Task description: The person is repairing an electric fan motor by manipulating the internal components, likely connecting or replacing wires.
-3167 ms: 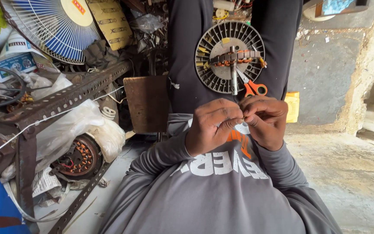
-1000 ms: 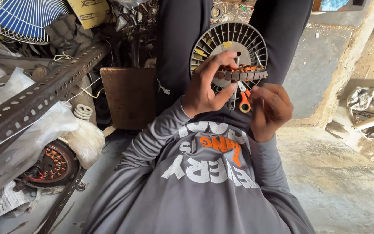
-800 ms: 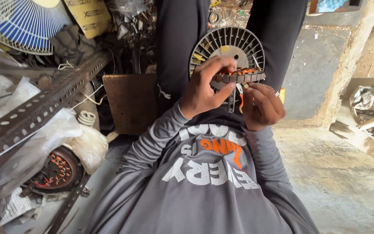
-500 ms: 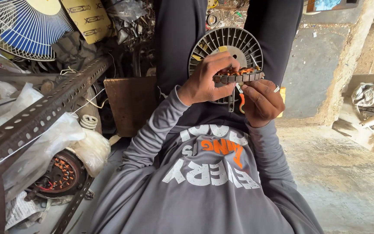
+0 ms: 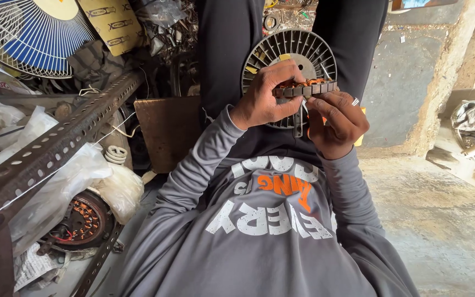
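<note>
At the upper left of the frame a white wire fan guard over blue blades leaned among clutter, with a yellow printed cardboard piece beside it. Below these, a rusty perforated steel angle bar ran diagonally toward the lower left, over clear plastic bags and a round motor winding of copper coils in a dark ring. A brown flat board stood left of centre.

At centre, a grey ribbed circular plastic motor housing rested between the person's dark-trousered legs. In front of it the left hand curled its fingers over the top of a grey laminated stator ring with orange-copper windings, thumb beneath, in a firm closed grasp. The ring was seen edge-on, its long axis level across the frame. The right hand lay just below and right of the ring, fingertips touching its underside and half-curled; whether they pinched a wire or a tool could not be told. The left hand was the nearer and carried the ring.

At the right edge, a crumpled grey plastic sheet lay on the bare concrete floor.
</note>
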